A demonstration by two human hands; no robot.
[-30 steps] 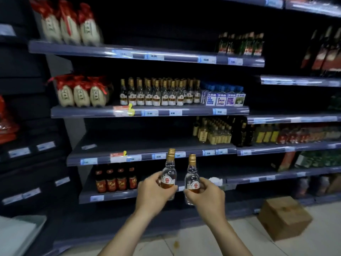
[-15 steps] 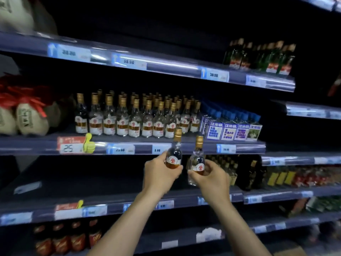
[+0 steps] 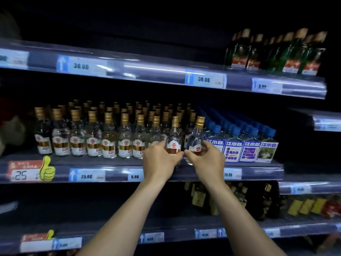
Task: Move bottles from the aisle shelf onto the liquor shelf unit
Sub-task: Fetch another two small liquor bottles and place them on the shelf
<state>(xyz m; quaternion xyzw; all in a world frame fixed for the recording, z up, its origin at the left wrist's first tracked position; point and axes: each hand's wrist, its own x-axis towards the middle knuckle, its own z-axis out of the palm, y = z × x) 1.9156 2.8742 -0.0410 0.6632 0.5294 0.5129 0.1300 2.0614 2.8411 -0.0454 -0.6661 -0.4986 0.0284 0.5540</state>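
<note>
Glass minis, gold caps: left hand [image 3: 160, 159] clamped on one bottle [image 3: 173, 143], right hand [image 3: 206, 159] clamped on second bottle [image 3: 196, 141]. Both over front edge of liquor shelf [image 3: 114, 164], in gap between matching row [image 3: 92, 137] and blue-cap boxes [image 3: 247, 148]. Placing step, I reckon (bases hidden, can't tell if landed). Next: set down upright, let go gently.

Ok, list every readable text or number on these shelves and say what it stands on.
"38.00": two upper shelf tags.
"25": red promo tag.
"25.00": tag.
"6.00": tag.
"20.00": tag.
"江小白": blue-capped bottles.
Gold-capped bottle labels, lower tags: too blurred.
</note>
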